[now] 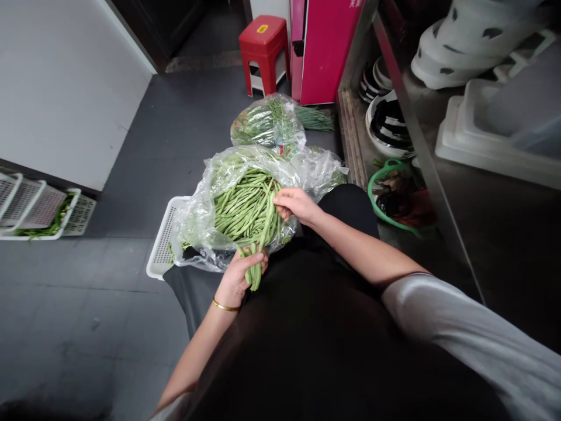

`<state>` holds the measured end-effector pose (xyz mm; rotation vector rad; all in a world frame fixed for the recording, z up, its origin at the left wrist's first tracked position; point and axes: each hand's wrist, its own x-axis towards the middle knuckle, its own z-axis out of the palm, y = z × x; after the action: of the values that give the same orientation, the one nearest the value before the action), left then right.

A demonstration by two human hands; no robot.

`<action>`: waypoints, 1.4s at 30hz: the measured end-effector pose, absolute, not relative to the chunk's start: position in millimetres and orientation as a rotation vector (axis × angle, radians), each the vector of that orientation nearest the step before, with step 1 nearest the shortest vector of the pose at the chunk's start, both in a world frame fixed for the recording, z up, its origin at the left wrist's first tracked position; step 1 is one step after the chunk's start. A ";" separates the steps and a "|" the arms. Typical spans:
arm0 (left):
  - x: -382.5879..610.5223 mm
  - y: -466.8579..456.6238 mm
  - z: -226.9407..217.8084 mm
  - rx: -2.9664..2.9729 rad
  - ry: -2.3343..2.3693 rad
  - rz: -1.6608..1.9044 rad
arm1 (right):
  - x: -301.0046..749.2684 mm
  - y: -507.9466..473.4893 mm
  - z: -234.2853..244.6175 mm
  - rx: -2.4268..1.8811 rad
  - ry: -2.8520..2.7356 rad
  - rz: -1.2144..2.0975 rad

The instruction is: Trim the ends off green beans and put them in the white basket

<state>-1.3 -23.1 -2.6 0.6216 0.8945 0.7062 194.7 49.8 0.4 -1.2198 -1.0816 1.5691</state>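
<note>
Left hand [242, 270]: closed around a small bean bundle [255, 276], thumb pressed across it, the lower ends poking out below the fingers
Right hand [297, 204]: fingers drawn in, thumb and forefinger pinched together at the upper end of the long beans that run down toward the left hand
Loose beans [241, 204]: a thick heap of long green pods, lying inside the open mouth of the clear bag, just in front of both hands
Clear bag [197, 202]: spread wide before the person's lap, its crumpled left side overlapping a white basket [158, 257]
Second bag [258, 124]: clear as well, just beyond the first, with thin green stems inside
Green stalks [316, 118]: beside the second bag, lying near the foot of a pink cabinet [326, 55]
Red stool [265, 35]: on the dark floor [144, 134], beside the cabinet
Left side: white crates [33, 204] near the wall, some green stalks in them
Right side: a green basket [372, 196] low down, with white containers [468, 44] on the shelf [491, 204] above
Bracelet [225, 306]: gold-coloured, around the left wrist
</note>
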 end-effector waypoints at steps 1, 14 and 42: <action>-1.3 -22.4 -3.8 0.587 0.938 0.735 | 196.7 42.9 6.0 -1.238 -1.169 1.463; -1.7 -10.3 -18.5 0.435 0.939 0.671 | 177.7 0.0 19.6 -1.080 -1.255 1.674; -8.6 -20.4 -2.5 0.783 0.881 0.452 | 196.0 15.3 6.4 -0.873 -1.864 2.322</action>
<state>-8.6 -20.4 -2.5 0.7828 0.8808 0.4516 196.0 15.3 6.4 -0.8732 -1.8641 2.3222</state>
